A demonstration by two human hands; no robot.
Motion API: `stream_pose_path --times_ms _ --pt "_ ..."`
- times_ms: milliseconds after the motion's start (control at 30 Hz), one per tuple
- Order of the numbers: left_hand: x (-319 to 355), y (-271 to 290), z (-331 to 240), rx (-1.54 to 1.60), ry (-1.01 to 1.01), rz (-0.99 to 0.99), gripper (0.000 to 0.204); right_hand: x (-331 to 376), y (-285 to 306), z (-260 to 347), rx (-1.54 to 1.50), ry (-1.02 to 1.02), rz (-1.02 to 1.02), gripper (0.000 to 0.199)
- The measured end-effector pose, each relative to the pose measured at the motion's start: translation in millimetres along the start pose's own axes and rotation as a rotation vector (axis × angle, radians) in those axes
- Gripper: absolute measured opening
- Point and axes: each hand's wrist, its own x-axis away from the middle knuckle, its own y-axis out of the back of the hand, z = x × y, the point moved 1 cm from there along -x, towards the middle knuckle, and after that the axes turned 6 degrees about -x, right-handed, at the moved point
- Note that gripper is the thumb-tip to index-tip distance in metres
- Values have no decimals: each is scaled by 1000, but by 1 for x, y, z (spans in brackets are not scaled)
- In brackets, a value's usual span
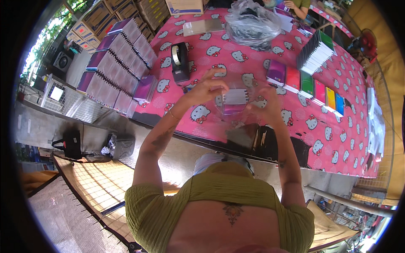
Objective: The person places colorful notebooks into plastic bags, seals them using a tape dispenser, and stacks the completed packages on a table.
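Small spiral notebooks [235,98], with white pages and a purple cover showing, lie in front of me on the pink table. Thin clear plastic, apparently a bag [227,114], surrounds them; its edges are hard to make out. My left hand [206,89] is at their left side, thumb and fingers curled in a pinch on the plastic. On the other side my right hand [268,109] grips the plastic too, its fingers somewhat blurred. Beyond my left hand stands a black tape dispenser [180,63] with a roll on it.
Tall stacks of spiral notebooks [116,69] rise at the table's left edge. On the right are a row of coloured notebooks [306,83] and a leaning stack [314,55]. A heap of clear plastic bags [252,26] lies at the back, near another person's hand [289,5].
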Motion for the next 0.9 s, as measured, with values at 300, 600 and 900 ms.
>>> stream_pose_path --times_ms 300,600,900 --pt "-21 -50 -3 -228 113 -59 47 7 -40 -20 39 314 310 55" --pt "12 -63 55 808 610 128 68 -38 -57 -38 -885 -492 244 43" --pt "19 -29 -23 -242 -25 -32 43 -21 -21 -2 -169 333 239 32"
